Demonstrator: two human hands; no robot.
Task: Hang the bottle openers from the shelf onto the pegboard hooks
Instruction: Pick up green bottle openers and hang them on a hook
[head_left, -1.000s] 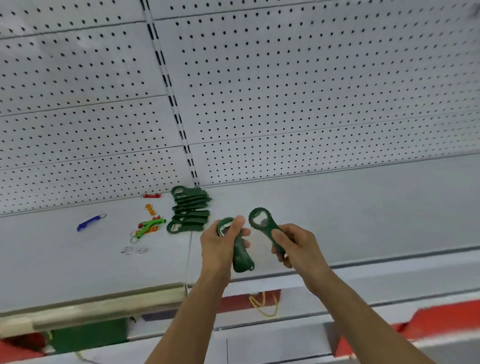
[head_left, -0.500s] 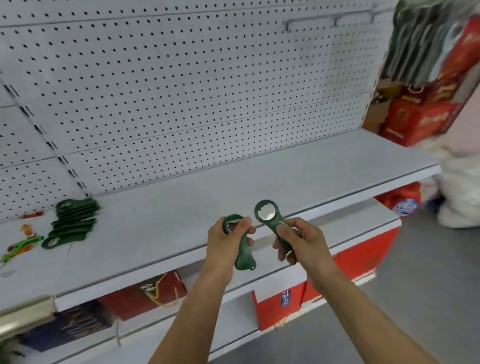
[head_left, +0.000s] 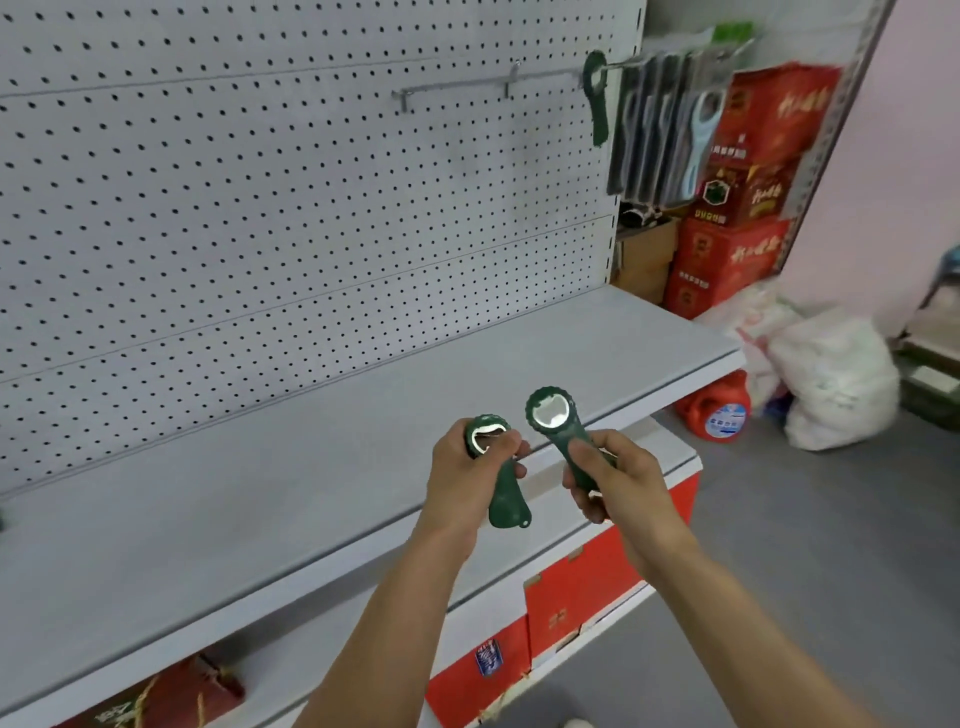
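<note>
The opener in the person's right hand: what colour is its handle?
Dark green, on the opener in the right hand; head view.

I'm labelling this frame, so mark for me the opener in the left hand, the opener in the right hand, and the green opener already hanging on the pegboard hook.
Left-hand opener (head_left: 508, 506): head view, lower handle.
Right-hand opener (head_left: 549, 412): head view, ring head.
Hanging opener (head_left: 598, 111): head view, handle.

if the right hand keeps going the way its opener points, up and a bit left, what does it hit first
Probably the pegboard: the right hand aims its opener up-left over bare shelf. Nothing shows between, though depth is unclear.
</note>
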